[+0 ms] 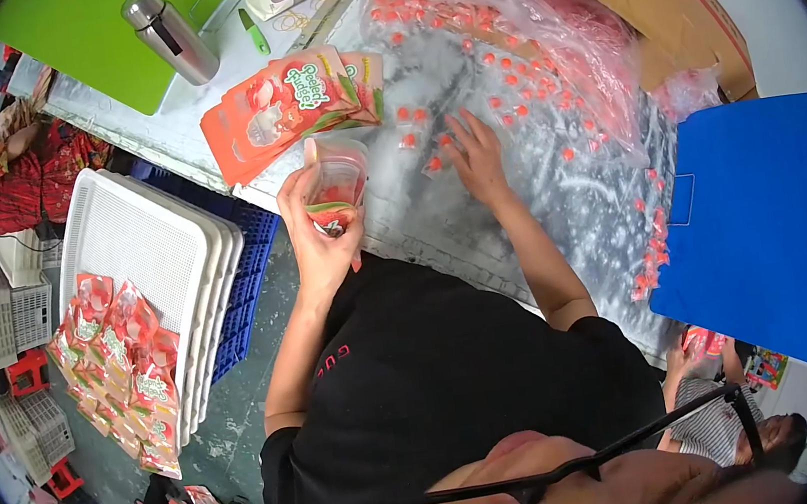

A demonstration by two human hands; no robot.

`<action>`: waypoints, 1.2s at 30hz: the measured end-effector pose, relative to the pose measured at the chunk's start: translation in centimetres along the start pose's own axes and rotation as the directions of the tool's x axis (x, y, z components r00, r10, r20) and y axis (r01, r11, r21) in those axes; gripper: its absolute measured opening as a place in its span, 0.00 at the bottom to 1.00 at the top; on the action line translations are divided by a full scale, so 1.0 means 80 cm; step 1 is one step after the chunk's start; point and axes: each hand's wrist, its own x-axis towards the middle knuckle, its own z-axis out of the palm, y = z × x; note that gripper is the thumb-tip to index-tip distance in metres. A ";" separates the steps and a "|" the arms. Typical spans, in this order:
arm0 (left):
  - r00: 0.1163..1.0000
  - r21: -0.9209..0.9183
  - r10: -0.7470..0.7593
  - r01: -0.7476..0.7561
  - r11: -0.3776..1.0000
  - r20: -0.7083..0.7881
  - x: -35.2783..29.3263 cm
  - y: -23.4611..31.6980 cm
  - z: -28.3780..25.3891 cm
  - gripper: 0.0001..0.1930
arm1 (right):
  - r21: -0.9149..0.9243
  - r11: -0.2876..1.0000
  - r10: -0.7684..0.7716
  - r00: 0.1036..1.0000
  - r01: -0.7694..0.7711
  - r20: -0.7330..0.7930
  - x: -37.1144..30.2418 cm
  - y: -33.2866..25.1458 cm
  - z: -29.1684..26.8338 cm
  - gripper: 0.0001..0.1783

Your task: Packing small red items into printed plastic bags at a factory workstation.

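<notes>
Our left hand [315, 228] grips a pouch [333, 217] with a clear plastic container [343, 167] at its mouth. Our right hand [478, 157], fingers loosely spread over the table [455, 220], is nearer the small red packets [434, 164], just left of its fingertips.

Table's [429, 211] pretty busy, ngl. Pouches [281, 114] fanned out in a pile by the near edge, left half, steel flask [168, 36] and a green tool [254, 32] past them. Red packets [568, 154] scattered everywhere to the right, and a crumpled clear bag [564, 19] toward the far edge.
</notes>
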 end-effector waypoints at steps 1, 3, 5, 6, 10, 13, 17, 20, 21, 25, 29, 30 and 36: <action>1.000 0.008 -0.004 0.004 1.000 0.000 -0.001 0.000 -0.001 0.38 | -0.052 0.997 -0.059 0.998 0.058 -0.010 0.008 -0.004 0.006 0.26; 1.000 0.017 -0.008 0.008 1.000 -0.004 -0.001 0.000 -0.003 0.39 | -0.131 0.987 -0.098 0.995 0.097 0.002 0.026 -0.015 0.009 0.26; 1.000 0.012 -0.014 0.014 1.000 -0.017 -0.001 -0.001 -0.005 0.39 | -0.210 0.968 -0.135 0.991 0.135 0.017 0.038 -0.011 0.016 0.26; 1.000 0.013 -0.011 0.011 1.000 -0.015 -0.001 -0.001 -0.006 0.39 | -0.167 0.977 -0.130 0.991 0.131 0.018 0.039 0.001 0.023 0.27; 0.999 -0.009 -0.032 0.032 0.999 -0.032 0.001 -0.004 -0.009 0.39 | 0.242 0.970 0.010 0.994 -0.036 0.109 0.026 0.028 0.026 0.29; 0.999 0.009 -0.026 0.027 1.000 -0.023 0.002 -0.009 -0.009 0.39 | 0.152 0.988 -0.043 0.995 0.028 0.094 0.003 0.009 0.023 0.34; 0.999 -0.015 -0.030 0.030 0.999 -0.015 0.003 -0.010 -0.004 0.39 | -0.071 0.981 -0.176 0.982 0.181 0.070 0.002 -0.041 0.011 0.37; 1.000 0.007 0.029 -0.029 1.000 0.005 0.005 -0.003 -0.003 0.39 | -0.231 0.968 -0.094 0.995 0.102 0.046 0.021 -0.061 0.013 0.40; 0.999 0.001 0.028 -0.028 1.000 0.019 0.006 -0.003 0.000 0.40 | -0.203 0.968 -0.131 0.986 0.150 0.105 0.031 -0.063 0.017 0.40; 0.988 -0.132 0.144 -0.136 0.982 0.057 0.004 0.005 0.002 0.40 | -0.159 0.943 -0.254 0.941 0.292 0.223 0.049 -0.051 0.038 0.35; 0.985 -0.201 0.167 -0.156 0.967 0.041 0.002 -0.023 0.021 0.41 | 0.043 0.950 -0.314 0.942 0.311 0.117 0.042 -0.033 0.051 0.21; 0.985 -0.197 0.166 -0.155 0.968 0.038 0.002 -0.024 0.022 0.41 | -0.011 0.955 -0.292 0.949 0.295 0.116 0.036 -0.034 0.048 0.16; 0.972 -0.111 0.217 -0.207 0.972 0.086 0.005 -0.015 0.028 0.46 | 0.317 0.948 0.035 0.993 0.004 -0.117 0.034 -0.041 0.041 0.06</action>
